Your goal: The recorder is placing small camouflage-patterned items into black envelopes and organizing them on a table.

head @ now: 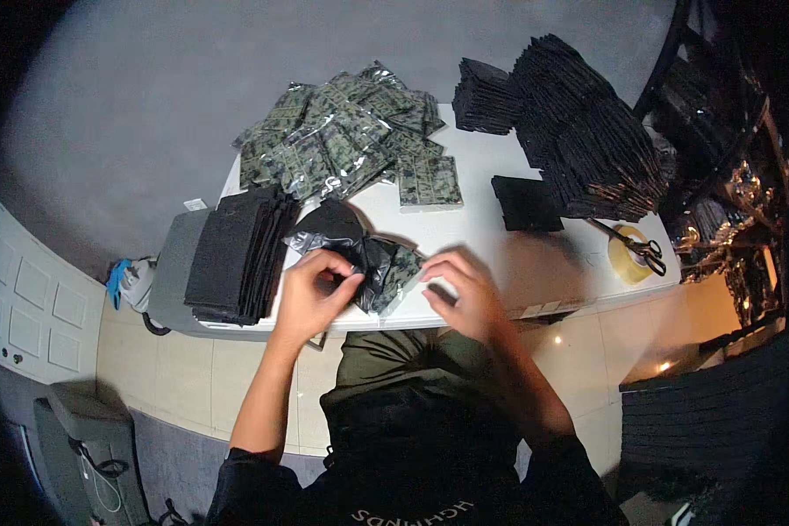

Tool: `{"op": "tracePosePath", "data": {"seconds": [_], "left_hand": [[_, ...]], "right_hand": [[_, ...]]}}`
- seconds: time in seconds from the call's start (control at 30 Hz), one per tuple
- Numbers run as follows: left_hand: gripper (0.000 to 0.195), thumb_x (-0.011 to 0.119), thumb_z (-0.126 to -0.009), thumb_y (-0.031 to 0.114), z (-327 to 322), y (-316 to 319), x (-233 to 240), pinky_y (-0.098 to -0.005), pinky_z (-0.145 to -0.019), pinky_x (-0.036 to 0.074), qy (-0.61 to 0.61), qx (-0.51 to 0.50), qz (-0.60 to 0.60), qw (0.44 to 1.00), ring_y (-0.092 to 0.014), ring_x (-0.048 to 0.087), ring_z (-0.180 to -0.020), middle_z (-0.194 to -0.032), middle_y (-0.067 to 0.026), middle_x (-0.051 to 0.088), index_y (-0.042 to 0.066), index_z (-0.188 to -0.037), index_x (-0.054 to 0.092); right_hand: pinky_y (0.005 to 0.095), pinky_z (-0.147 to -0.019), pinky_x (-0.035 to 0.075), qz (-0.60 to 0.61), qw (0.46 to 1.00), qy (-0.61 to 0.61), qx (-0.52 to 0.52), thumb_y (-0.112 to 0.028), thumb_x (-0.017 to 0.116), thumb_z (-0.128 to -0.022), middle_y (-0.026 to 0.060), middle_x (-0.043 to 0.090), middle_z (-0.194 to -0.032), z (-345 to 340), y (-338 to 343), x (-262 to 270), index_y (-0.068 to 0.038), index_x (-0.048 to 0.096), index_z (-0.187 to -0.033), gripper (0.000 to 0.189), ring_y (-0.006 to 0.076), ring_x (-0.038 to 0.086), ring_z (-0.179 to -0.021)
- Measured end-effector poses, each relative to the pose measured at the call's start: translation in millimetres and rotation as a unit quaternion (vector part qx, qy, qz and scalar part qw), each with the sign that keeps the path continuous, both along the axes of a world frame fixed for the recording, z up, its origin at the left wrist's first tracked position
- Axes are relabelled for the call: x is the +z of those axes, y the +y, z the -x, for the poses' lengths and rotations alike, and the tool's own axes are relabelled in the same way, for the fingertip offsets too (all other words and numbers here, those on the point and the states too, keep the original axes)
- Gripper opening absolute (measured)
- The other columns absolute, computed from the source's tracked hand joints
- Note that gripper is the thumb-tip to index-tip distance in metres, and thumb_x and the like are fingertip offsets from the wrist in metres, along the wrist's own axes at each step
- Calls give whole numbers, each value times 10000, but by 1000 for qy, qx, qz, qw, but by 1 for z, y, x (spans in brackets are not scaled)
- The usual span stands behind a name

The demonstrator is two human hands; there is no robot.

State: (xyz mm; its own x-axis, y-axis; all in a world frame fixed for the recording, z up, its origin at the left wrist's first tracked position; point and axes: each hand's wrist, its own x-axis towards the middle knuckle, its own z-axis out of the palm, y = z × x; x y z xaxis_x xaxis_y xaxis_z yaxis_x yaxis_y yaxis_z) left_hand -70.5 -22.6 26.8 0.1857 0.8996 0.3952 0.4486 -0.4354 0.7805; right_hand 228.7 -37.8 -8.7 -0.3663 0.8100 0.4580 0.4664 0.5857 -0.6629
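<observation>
At the table's front edge, my left hand (319, 289) pinches black plastic between thumb and forefinger. Under and beside it lies a green camouflage-print packet (401, 269) in clear film, its left part covered by the crumpled black plastic (371, 269). My right hand (463, 289) is at the packet's right edge, thumb and fingers apart; whether the fingertips touch the film cannot be told. Just behind my left hand sits a black fabric item (332, 220) with shiny plastic around it.
Camouflage packets (335, 131) are heaped at the back of the white table (473, 158), near a separate packet stack (429, 183). Black flat pieces stand left (233, 256) and right (578, 125), with a smaller pile (526, 202). Scissors (647, 253) rest on a tape roll (624, 260).
</observation>
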Motion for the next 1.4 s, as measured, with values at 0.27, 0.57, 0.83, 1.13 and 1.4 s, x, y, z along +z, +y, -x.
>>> {"op": "tracePosePath", "data": {"seconds": [0.27,0.57,0.83,1.13,1.4], "left_hand": [[388,873,-821,230,-52,22,-2,-505,-876,575,271,80,-146,948,-416,671,-1015,-1054,-203,672,-12,-1103,765],[134,812,-860,111,-37,34,-8,-475,-894,558,272,-2,-125,954,-399,666,-988,-975,-171,679,23,-960,793],[342,826,-953,282,24,62,-4,-491,-1015,544,91,274,-95,953,-415,665,-1130,-1099,-170,722,32,-1183,779],[313,748,-1059,255,36,109,-47,-429,-719,546,41,161,21,986,-330,751,-750,-825,-227,754,-50,-985,744],[288,737,-1094,226,16,124,-57,-343,-672,501,-50,37,23,998,-127,619,-697,-745,-71,695,-43,-990,731]], "right_hand": [[487,-1207,477,-80,987,-139,28,-214,820,-956,186,695,-1402,36,3,-6,20,743,-1307,428,381,625,-1358],[502,-1242,446,-140,970,-188,62,-300,830,-953,202,696,-1391,42,5,-4,-9,729,-1349,501,368,623,-1371],[409,-848,583,-71,983,130,-109,-57,875,-854,115,731,-967,37,36,-1,-33,755,-997,189,300,724,-963],[428,-788,575,-38,990,21,-133,16,774,-907,152,717,-956,26,41,-1,-12,744,-1020,120,343,727,-878],[463,-821,576,-90,984,-3,-156,-30,794,-902,151,683,-997,11,26,0,-35,708,-1052,173,399,706,-940]]}}
